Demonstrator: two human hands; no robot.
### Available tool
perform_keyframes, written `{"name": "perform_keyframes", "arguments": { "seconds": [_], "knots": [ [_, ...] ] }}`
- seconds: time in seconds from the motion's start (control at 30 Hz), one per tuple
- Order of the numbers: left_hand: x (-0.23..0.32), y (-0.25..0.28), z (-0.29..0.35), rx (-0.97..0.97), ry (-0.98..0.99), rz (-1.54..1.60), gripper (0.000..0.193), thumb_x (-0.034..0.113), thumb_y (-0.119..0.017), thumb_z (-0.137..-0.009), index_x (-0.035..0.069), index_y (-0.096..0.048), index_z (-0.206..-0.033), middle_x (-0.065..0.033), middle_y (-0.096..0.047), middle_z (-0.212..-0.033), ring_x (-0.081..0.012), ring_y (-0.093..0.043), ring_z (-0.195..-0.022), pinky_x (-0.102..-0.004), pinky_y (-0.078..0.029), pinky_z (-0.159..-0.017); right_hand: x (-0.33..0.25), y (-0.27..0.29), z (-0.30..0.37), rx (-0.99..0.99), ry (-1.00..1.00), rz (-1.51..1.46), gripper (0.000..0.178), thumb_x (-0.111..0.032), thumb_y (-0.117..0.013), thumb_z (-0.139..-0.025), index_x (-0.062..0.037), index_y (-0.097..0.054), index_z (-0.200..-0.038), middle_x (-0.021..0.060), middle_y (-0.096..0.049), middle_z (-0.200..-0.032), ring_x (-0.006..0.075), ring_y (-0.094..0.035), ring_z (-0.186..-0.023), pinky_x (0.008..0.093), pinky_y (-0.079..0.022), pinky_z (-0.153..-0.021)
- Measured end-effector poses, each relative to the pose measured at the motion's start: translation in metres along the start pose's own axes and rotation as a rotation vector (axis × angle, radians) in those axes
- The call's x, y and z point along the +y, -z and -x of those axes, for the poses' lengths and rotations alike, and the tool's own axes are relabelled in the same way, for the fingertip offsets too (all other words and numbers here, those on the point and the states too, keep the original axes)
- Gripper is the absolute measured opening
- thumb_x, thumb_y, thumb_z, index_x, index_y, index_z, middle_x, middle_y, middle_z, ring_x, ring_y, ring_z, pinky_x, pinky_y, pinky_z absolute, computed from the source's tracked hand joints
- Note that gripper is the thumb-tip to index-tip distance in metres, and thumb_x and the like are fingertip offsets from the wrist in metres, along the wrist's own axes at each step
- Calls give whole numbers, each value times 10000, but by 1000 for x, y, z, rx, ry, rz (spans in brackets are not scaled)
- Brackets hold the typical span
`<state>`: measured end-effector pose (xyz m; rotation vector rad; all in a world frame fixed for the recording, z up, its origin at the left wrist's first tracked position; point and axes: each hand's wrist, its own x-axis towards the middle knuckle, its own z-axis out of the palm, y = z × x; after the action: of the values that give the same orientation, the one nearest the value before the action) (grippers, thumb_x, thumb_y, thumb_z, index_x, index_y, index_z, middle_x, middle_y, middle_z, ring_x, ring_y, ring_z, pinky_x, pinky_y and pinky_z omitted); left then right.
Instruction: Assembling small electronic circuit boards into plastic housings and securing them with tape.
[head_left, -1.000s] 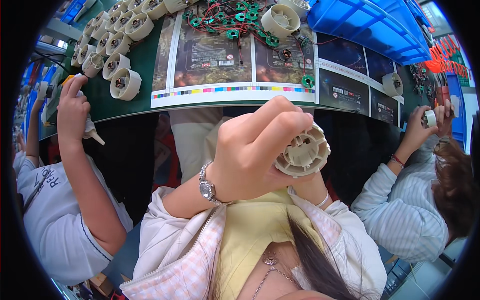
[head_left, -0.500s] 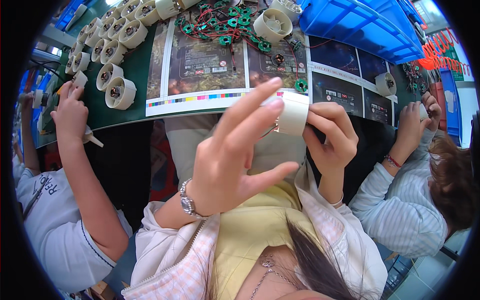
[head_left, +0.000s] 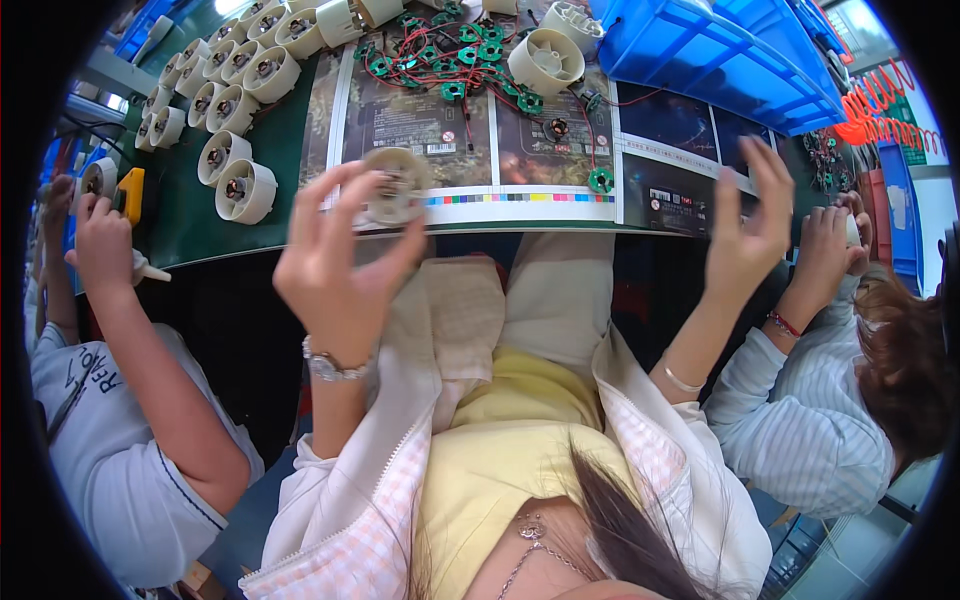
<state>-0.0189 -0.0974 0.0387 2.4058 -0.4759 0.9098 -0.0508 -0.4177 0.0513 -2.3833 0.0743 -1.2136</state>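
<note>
Evidently, the green, flat worktop (head_left: 185, 212) lies ahead. The right hand (head_left: 745, 240) is loosely spread, nothing visibly held; the left hand (head_left: 335, 272), part-closed, grips a cream, round plastic housing (head_left: 402, 195) at the worktop's near edge. Recommended: steady outer-wall hold, clear of its blurred interior (head_left: 398, 180).

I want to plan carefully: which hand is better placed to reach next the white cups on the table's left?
Probably the left hand: it is nearer the white cups and seems to touch a round white part. The right hand is farther, open and seemingly empty.
</note>
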Motion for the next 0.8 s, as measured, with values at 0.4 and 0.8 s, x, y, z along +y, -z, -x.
{"name": "perform_keyframes", "arguments": {
  "seconds": [0.4, 0.8],
  "knots": [
    [-96, 36, 1, 123, 89, -631, 452, 320, -747, -851, 102, -629, -1229, -129, -446, -1444, -283, -497, -1213, -392, -422, -1001, 61, 19, 3, -158, -215, 239, 342, -76, -707, -822, -115, -676, -1160, 108, -566, -1277, 250, -591, -1074, 341, -472, -933],
    [38, 6, 0, -395, -142, 823, 663, 333, -774, -780, 67, -544, -1342, -187, -460, -1434, -362, -459, -1304, -457, -392, -1052, -96, -22, 46, -425, 28, -669, 642, -86, -863, -610, -77, -559, -1176, 102, -580, -1187, 257, -608, -963, 355, -517, -840]
  ]
}}
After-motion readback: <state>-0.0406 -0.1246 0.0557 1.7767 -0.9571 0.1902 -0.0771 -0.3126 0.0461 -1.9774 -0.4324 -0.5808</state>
